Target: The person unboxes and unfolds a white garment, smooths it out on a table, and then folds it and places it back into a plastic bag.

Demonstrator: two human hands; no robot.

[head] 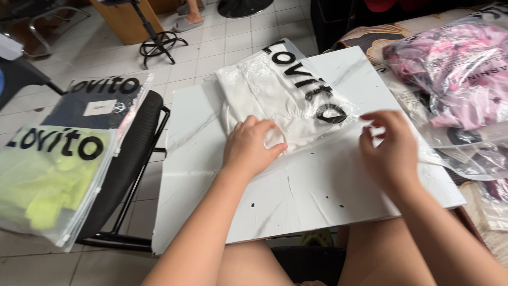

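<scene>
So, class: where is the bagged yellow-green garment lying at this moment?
In the head view, the bagged yellow-green garment lies far left on the black chair, in front of a bagged dark garment, left of the white board.

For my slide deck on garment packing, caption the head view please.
Left hand presses a bagged white garment on a white board; right hand pinches the bag's edge.

The bag [296,90] is thin clear plastic, glossy and crinkled, over soft white cloth [254,100]. The tabletop [317,190] is a smooth, faintly shiny marble-look board. The chair [135,143] has matt black fabric on a metal frame. The floor [222,42] is pale glazed tile.
</scene>
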